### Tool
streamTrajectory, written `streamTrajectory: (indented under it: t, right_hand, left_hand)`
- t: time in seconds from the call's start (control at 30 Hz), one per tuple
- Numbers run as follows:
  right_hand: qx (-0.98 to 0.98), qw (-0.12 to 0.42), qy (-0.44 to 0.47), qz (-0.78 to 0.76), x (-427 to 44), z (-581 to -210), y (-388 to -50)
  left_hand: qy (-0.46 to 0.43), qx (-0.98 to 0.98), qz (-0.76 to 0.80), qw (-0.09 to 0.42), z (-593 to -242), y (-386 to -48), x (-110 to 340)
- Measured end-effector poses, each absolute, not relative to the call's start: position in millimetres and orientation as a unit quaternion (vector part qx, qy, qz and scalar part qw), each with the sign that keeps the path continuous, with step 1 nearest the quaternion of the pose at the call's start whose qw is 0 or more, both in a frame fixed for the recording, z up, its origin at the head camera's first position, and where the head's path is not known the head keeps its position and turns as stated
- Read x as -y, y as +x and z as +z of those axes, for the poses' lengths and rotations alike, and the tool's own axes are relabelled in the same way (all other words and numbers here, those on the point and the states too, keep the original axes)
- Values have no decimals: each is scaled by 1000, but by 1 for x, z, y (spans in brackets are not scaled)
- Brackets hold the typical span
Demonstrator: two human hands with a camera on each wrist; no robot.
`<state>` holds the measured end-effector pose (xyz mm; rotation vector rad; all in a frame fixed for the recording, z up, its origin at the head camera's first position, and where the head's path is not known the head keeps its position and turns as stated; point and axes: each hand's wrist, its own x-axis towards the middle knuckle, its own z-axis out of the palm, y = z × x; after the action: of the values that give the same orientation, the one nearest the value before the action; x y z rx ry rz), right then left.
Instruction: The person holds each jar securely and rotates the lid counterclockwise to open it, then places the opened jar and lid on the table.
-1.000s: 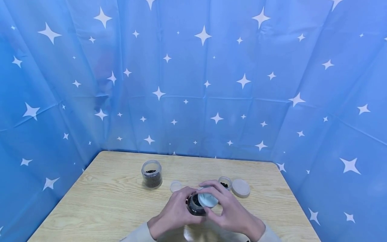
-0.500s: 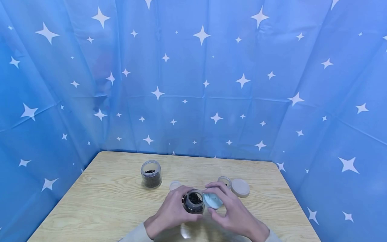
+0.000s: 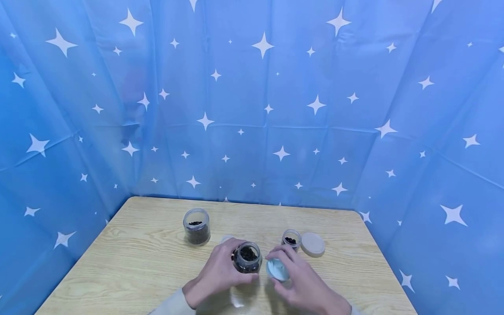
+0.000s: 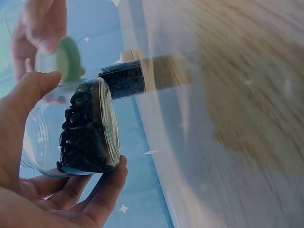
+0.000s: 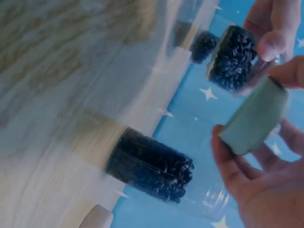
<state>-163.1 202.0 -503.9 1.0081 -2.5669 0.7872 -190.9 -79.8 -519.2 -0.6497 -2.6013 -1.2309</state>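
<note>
My left hand (image 3: 220, 267) grips a clear glass jar (image 3: 247, 259), fingers and thumb round its sides. The jar's mouth is uncovered. Small glossy black pieces like beans or seeds (image 4: 85, 130) fill part of it in the left wrist view. Just to the right, my right hand (image 3: 305, 280) holds a round pale green lid (image 3: 277, 269) between thumb and fingers. A gap separates lid and jar. In the right wrist view the lid (image 5: 256, 116) appears edge-on, pinched at its rim.
A larger clear jar (image 3: 197, 232) with dark contents stands uncovered at the back left. Beyond my right hand stands a small jar (image 3: 290, 240) with black pieces, beside a beige lid (image 3: 313, 244). A small whitish disc (image 3: 226, 238) is mostly hidden behind my left hand.
My right hand has taken the green lid from over the jar's mouth off to the right. My left hand has shifted slightly left and farther from me with the jar.
</note>
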Motion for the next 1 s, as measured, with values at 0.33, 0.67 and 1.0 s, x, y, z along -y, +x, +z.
streamTrajectory:
  t: [0.33,0.67,1.0]
  right_hand:
    - [917,53,335,212,-201,-508,-164]
    - [928,16,321,188,-193,-512,-170]
    - [926,58,346,138,-190,-521,-177]
  left_hand:
    - [-210,881,-413,95,-517,-191,83]
    - [-209,883,-410,95,-516,-192,86]
    - [-210,882,-411,95,-518,-192,88]
